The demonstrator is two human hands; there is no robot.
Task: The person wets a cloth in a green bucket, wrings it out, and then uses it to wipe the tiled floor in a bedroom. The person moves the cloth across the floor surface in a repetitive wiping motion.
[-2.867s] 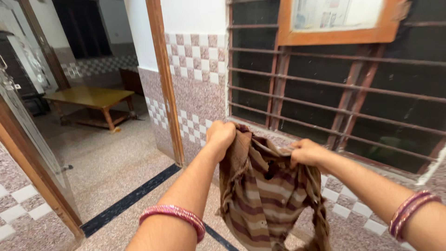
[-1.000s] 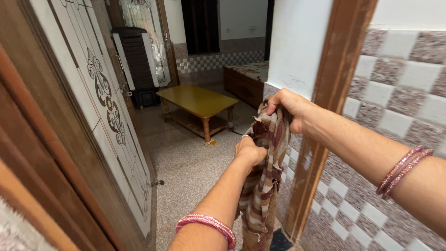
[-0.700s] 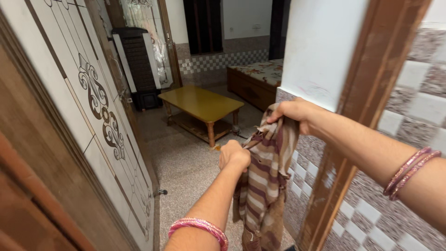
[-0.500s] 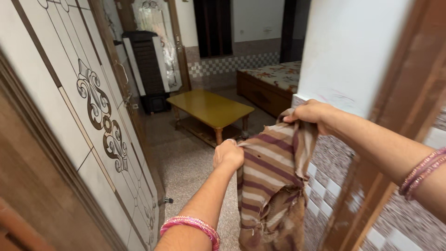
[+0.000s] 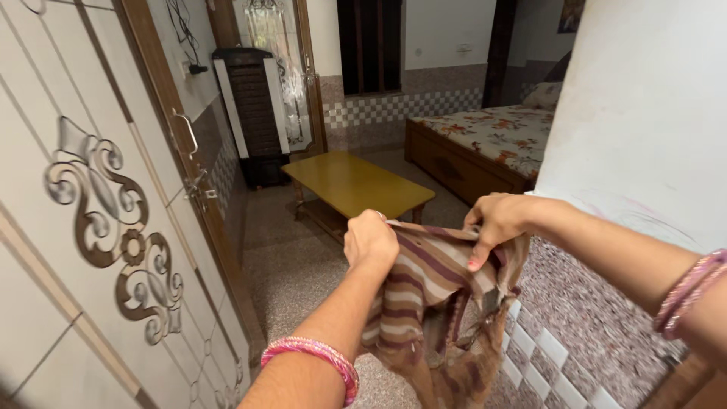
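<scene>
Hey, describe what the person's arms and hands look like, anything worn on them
Both forearms are bare, with no sleeves in view. The left hand has a stack of thin pink bangles on its wrist. The right hand has a similar stack of pink bangles on its wrist. No gloves or watch show; any rings cannot be made out on the fingers.

Cloth (image 5: 432,303) is showing brown, maroon and cream stripes. Bangles (image 5: 314,354) on the left wrist are reading pink; right-wrist bangles (image 5: 685,291) pink too. Table (image 5: 356,182) is showing plain yellow-tan wood. Bedsheet (image 5: 500,130) is carrying an orange-brown floral print on cream. Door (image 5: 83,227) is showing white panels with brown scrollwork. Cooler (image 5: 254,113) is black with white sides. Wall tiles (image 5: 553,356) are running speckled maroon with white checks. Floor (image 5: 295,265) is showing grey-brown speckle.
</scene>
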